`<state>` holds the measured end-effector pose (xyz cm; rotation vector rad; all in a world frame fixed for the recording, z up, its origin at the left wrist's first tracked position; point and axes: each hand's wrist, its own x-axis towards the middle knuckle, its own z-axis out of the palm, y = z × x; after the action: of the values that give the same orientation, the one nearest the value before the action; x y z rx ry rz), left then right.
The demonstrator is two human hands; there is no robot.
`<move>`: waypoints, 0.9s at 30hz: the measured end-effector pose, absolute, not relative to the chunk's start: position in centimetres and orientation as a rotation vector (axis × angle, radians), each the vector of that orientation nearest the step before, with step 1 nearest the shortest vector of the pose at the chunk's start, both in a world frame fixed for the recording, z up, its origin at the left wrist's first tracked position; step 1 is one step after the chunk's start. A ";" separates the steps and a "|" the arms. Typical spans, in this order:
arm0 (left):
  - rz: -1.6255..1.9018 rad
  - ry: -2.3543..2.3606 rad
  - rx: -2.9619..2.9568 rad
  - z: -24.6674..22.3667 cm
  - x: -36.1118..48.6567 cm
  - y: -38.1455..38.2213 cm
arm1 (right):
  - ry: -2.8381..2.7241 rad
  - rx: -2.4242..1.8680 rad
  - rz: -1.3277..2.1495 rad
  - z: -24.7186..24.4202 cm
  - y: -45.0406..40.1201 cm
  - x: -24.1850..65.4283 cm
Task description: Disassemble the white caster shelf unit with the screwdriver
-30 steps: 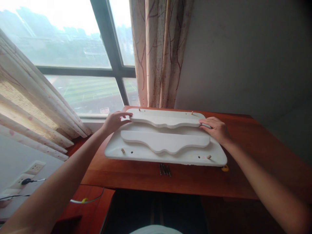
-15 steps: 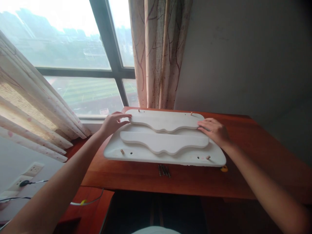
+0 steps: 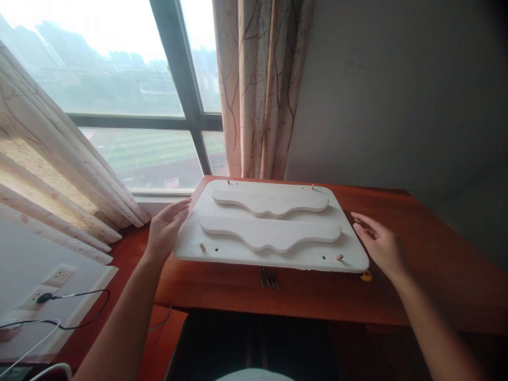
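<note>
A white board with rounded corners (image 3: 273, 260) lies flat on the reddish wooden table. Two white panels with wavy front edges rest on it: a far panel (image 3: 270, 201) and a near panel (image 3: 270, 231). Wooden dowels stick up near the board's corners, such as the near-left dowel (image 3: 202, 247) and the near-right dowel (image 3: 339, 257), with small holes beside them. At the board's left edge is my left hand (image 3: 164, 230), fingers stretched out; whether it touches is unclear. My right hand (image 3: 379, 243) hovers just off the right edge, fingers apart, holding nothing.
Several dark screws (image 3: 269, 278) lie on the table (image 3: 222, 291) in front of the board. A yellow object (image 3: 365, 275) pokes out by the board's near-right corner. Behind are a window (image 3: 130, 79), curtains (image 3: 262, 90) and a grey wall. Cables hang from wall sockets (image 3: 61, 275) at left.
Both hands have let go of the far panel's ends and moved outward and nearer to me. The far panel now lies flatter and lower on the board.
</note>
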<state>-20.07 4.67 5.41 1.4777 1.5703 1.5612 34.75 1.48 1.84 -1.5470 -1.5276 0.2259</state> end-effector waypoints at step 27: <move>1.563 1.587 1.232 1.9 -17.3 -1.0 | -1.606 -1.582 0.382 -0.8 -4.7 33.2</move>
<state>-17.32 -1.04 1.87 1.2322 1.5870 1.5628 33.17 -4.71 -0.79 -1.5820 -1.6061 0.3822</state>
